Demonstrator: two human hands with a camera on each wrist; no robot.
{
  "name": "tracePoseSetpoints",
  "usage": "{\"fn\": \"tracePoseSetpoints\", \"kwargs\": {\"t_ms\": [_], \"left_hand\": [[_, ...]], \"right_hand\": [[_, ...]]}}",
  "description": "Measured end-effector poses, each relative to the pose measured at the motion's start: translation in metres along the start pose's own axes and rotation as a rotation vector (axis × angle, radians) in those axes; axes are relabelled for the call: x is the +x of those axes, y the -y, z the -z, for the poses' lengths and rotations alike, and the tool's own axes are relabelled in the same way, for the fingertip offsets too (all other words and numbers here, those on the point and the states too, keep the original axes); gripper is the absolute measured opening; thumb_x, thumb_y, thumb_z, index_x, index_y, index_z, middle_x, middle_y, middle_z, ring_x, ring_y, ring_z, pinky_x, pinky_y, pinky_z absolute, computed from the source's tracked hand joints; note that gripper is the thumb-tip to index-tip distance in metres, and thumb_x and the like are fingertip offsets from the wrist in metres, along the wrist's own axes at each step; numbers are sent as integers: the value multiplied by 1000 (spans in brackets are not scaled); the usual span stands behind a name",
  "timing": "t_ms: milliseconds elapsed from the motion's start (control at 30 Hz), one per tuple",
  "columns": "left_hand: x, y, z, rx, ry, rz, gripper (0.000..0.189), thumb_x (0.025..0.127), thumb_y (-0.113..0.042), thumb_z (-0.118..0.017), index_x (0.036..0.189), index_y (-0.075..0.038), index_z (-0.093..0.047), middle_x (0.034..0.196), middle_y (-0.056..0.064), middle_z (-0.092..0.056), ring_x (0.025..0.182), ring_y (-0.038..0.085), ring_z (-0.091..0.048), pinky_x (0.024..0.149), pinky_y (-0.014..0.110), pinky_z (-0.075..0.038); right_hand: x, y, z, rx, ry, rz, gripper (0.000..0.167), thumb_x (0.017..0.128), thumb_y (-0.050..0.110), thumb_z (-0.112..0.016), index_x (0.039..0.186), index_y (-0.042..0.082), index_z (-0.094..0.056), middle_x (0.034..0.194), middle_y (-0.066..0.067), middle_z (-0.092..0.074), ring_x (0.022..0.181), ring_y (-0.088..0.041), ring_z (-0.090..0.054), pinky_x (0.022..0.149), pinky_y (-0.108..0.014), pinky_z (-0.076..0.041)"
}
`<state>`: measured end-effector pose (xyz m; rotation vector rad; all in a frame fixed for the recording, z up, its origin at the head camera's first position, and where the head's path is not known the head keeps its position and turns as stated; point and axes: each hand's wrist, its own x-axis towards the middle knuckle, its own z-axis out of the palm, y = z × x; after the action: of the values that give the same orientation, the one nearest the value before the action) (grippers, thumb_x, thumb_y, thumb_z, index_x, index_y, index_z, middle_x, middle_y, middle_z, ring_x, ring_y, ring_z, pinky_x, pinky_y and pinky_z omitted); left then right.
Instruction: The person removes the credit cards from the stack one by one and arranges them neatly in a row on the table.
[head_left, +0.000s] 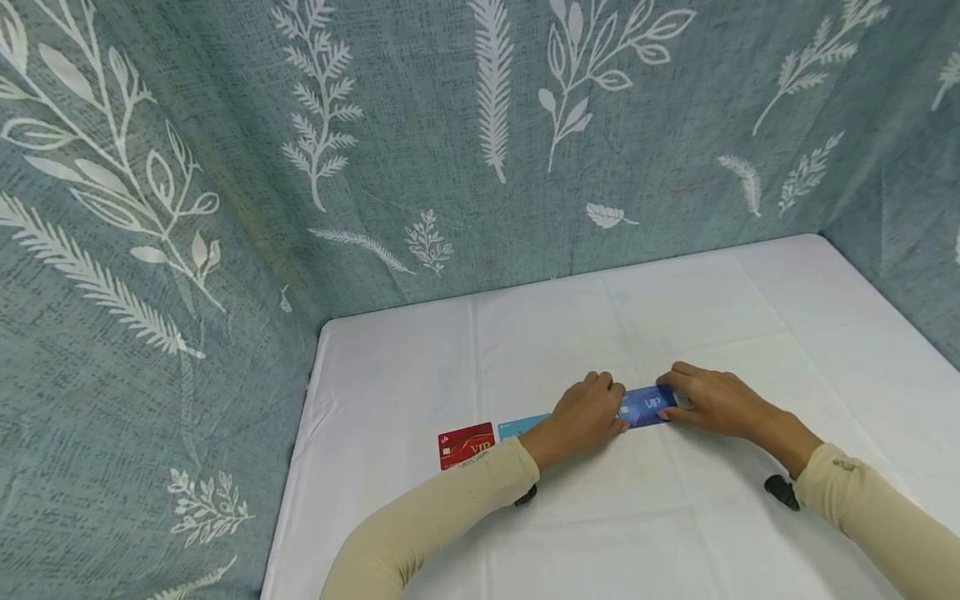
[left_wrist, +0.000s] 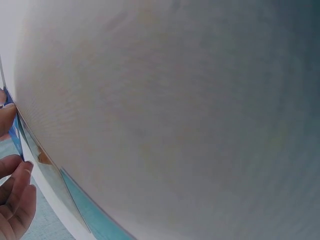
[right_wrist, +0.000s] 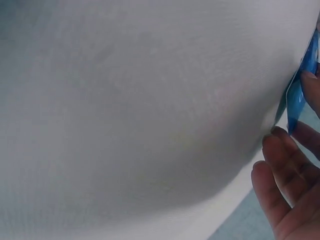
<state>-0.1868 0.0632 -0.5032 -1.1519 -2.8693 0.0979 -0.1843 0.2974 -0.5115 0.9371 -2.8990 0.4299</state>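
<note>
A dark blue card (head_left: 643,407) with pale lettering is between my two hands. My left hand (head_left: 583,419) pinches its left edge, and my right hand (head_left: 716,404) has thumb and index finger on its right edge. To the left, a red VIP card (head_left: 456,448) lies on the white-covered table, with a light blue card (head_left: 519,427) beside it, partly hidden behind my left hand and sleeve. In the left wrist view a pale card (left_wrist: 57,177) lies between the blue card and the teal one. The blue card (right_wrist: 296,102) stands tilted at my fingertips in the right wrist view.
The white cloth (head_left: 570,533) covers the table and shows faint folds. Behind and to the left hangs a grey-green curtain (head_left: 420,150) with white leaf patterns. Small black objects (head_left: 782,492) show under both wrists.
</note>
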Motion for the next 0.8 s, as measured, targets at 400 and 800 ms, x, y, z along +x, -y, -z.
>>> {"fn": "tracePoseSetpoints", "kwargs": {"t_ms": [400, 800], "left_hand": [[0, -1, 1, 8, 9, 15, 49, 93, -49, -67, 125, -12, -67, 113, 2, -64, 96, 12, -55, 81, 21, -51], [1, -3, 4, 12, 32, 19, 50, 94, -49, -67, 128, -12, -65, 116, 2, -64, 99, 12, -55, 85, 21, -50]], "right_hand": [[1, -2, -2, -8, 12, -15, 45, 84, 36, -81, 114, 4, -69, 96, 0, -60, 72, -3, -49, 61, -23, -48], [1, -5, -3, 15, 9, -19, 44, 84, 36, -81, 113, 5, -69, 100, 0, -60, 74, -4, -52, 64, -25, -49]]}}
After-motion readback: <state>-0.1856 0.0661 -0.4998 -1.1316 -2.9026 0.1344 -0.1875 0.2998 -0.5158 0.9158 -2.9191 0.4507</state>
